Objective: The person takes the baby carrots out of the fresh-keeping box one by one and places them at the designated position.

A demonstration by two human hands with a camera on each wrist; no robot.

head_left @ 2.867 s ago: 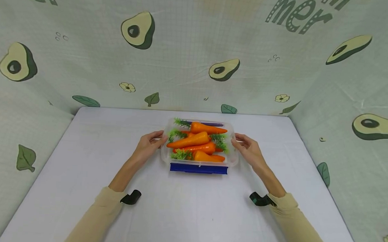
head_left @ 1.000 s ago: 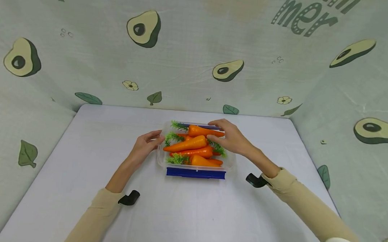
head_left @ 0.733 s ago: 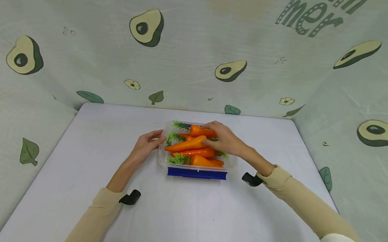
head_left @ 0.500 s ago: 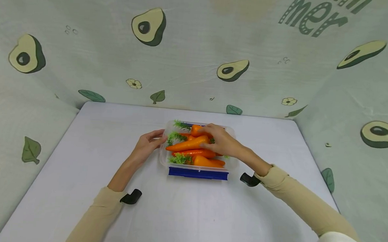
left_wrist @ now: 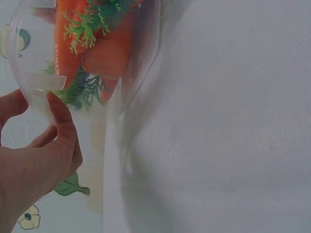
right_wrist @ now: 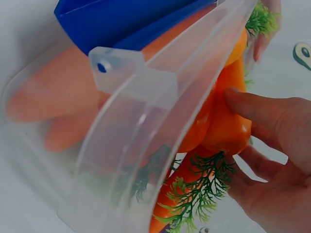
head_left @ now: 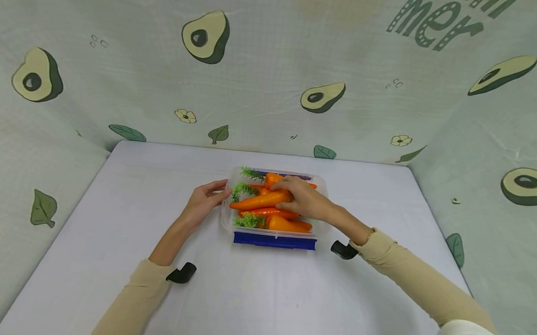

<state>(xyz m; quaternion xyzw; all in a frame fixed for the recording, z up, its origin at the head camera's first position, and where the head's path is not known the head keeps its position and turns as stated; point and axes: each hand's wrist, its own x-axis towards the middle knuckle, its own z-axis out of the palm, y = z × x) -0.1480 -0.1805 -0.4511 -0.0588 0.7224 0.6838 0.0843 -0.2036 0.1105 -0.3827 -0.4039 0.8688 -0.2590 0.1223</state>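
Observation:
A clear plastic food container (left_wrist: 156, 43) with blue side clips (head_left: 274, 240) stands at mid-table, filled with several orange toy carrots with green leafy tops. My left hand (head_left: 201, 202) pinches its left rim, thumb and fingertips at the clear tab in the left wrist view. Reaching in from the right, my right hand (head_left: 309, 199) holds the thick end of the topmost carrot (head_left: 258, 201), with the thumb on its near side and the fingers curled over the far side. Green leaves (right_wrist: 204, 179) hang below that carrot's end in the right wrist view.
A white cloth covers the table (head_left: 263, 297). Behind and beside it hangs an avocado-print curtain (head_left: 261, 122). A red carrot (head_left: 271, 212) and a short orange one (head_left: 286, 223) lie in front of the held carrot. Black wrist cameras (head_left: 182, 272) sit at both sleeves.
My right hand has left the container's right rim, moved over the carrots and closed on the topmost one. My left hand has stayed at the left rim.

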